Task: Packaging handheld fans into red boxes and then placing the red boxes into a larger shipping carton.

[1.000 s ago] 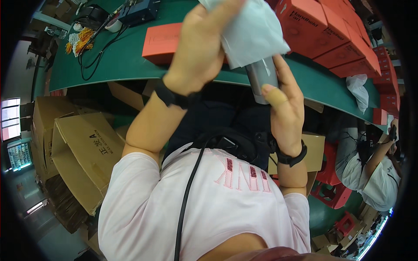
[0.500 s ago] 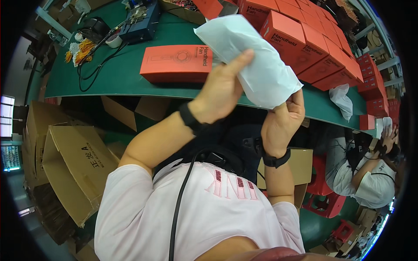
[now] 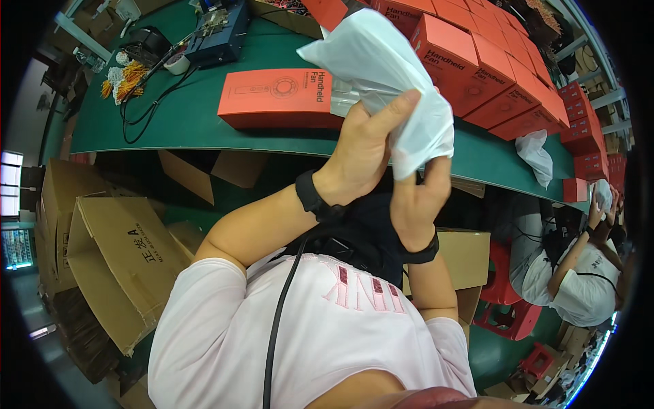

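A white plastic bag (image 3: 385, 58) is raised above the near edge of the green table, held in both my hands. My left hand (image 3: 357, 150) is closed around its left side, thumb lying across the front. Fingers of my right hand (image 3: 419, 204) pinch the bag's lower end; their tips are partly hidden by it. What the bag contains, if anything, cannot be seen. Just left of it a red-orange box (image 3: 272, 95) lies flat on the table. A clear plastic piece (image 3: 343, 101) shows at the box's right end, partly behind my left hand.
Red-orange boxes (image 3: 446, 58) stand in rows at the back right. Another white bag (image 3: 535, 157) rests near the table edge. A blue machine (image 3: 218, 41) and black cables (image 3: 153, 109) occupy the left. Below stands an open cardboard box (image 3: 126, 252). A co-worker (image 3: 579, 279) sits at far right.
The bag has tilted more upright and its lower end is drawn together. My right hand has moved left, closer to my left hand. More of the clear plastic piece shows beside the box.
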`<action>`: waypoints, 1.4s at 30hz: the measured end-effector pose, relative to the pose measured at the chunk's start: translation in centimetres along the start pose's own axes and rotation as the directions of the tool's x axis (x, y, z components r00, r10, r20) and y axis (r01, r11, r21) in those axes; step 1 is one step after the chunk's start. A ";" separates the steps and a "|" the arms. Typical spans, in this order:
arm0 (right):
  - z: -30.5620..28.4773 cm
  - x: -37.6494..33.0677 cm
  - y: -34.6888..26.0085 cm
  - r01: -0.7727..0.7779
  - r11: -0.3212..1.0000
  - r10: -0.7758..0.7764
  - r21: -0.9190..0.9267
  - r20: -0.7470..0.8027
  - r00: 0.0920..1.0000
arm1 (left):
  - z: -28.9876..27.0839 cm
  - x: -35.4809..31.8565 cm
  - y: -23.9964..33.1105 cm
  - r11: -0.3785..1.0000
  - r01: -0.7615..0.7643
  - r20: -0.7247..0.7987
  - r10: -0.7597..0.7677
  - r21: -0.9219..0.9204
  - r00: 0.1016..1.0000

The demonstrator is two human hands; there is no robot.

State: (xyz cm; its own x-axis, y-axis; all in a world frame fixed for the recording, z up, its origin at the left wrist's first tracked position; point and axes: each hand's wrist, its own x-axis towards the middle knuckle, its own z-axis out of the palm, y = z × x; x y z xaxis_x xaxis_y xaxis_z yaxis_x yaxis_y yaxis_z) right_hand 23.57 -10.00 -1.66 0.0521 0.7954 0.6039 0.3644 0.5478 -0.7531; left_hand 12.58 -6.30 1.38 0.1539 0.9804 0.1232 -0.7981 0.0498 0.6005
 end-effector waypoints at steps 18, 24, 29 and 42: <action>-8.0 -1.4 2.6 -0.950 0.143 0.418 0.277 0.853 0.312 | -2.2 -3.6 2.3 0.666 -0.294 0.588 -0.268 0.686 0.763; -9.6 0.0 4.3 -0.999 -0.014 0.110 -0.039 0.993 -0.041 | -2.0 -5.7 3.7 -0.093 -0.772 0.635 -0.511 0.629 0.579; -6.0 5.8 -1.5 -0.523 0.838 0.320 -0.153 0.915 0.246 | -2.6 -3.5 5.2 -0.360 -0.674 0.529 -0.427 0.645 0.734; 3.1 16.8 1.2 0.551 0.726 0.326 -0.412 0.911 0.253 | -12.0 2.6 9.0 -0.439 -0.390 0.367 -0.140 0.810 0.920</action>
State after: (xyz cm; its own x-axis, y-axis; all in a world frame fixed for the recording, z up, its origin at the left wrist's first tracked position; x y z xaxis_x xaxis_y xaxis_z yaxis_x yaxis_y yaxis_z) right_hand 22.00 4.81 6.83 -0.7153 0.6156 -0.3308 0.6764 0.7288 -0.1065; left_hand -1.22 -1.04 -2.35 0.4670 0.8246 0.3194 0.7618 -0.5585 0.3281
